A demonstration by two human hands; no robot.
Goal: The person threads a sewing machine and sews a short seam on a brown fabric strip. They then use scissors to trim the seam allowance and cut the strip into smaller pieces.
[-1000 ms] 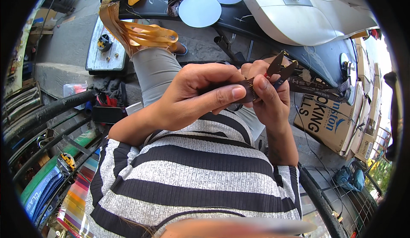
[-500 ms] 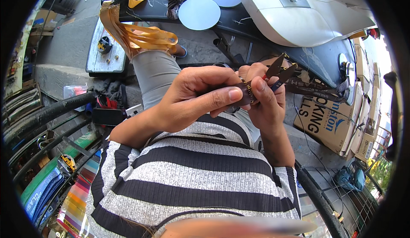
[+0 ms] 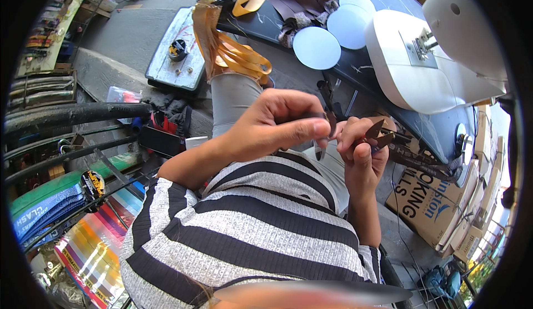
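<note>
In front of my lap, my left hand (image 3: pixel 277 121) is closed, thumb and forefinger pinching a dark brown zipper strip (image 3: pixel 332 121). Part of the strip hangs below the fingertips, and the rest is hidden by my fingers. Just to the right, my right hand (image 3: pixel 363 156) is closed around a small pair of thread snips (image 3: pixel 380 137). The snips' dark pointed blades stick out past my fingers and stand apart. My two hands are close together, with a narrow gap between the fingertips.
A white sewing machine (image 3: pixel 400 76) stands on the dark table (image 3: pixel 355 84) ahead, beside pale round discs (image 3: pixel 316 48). Yellow ribbon (image 3: pixel 236 54) drapes over my knee. A small white stool (image 3: pixel 180 70) is at left. Cardboard boxes (image 3: pixel 427 203) stand at right, and black metal bars (image 3: pixel 78 111) at left.
My left hand has drawn slightly away from the right one, opening a gap. The gold teeth of the strip no longer show plainly. The whole view has swung, shifting the surroundings rightward.
</note>
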